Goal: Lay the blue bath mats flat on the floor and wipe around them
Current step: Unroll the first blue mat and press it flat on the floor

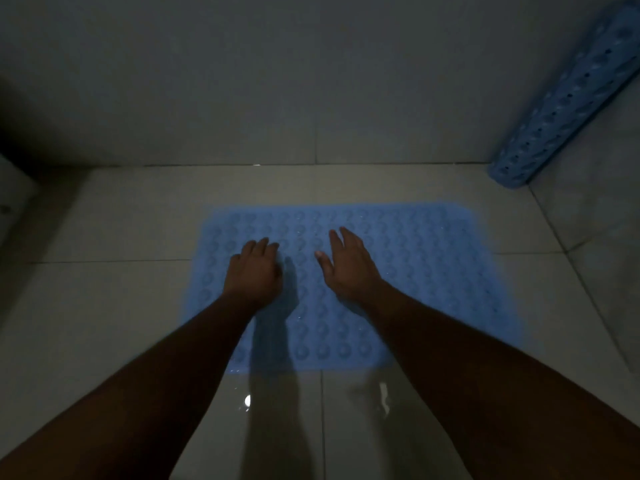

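A person's left hand (254, 271) presses on a blue mat (415, 258) spread flat on the glossy tiled floor (104, 306), its fingers loosely bent, tips down, gripping nothing. Just right of those fingers, the right hand (349, 271) lies palm down on the same mat, fingers straight and spread, also holding nothing. Well beyond the right fingertips, up and to the right, a second mat (561, 98) leans rolled against the wall (311, 81) (not yet laid). Both mats look light, soft and floppy, and likely slick on wet tile. An edge or corner seems the best hold. No container is in view.
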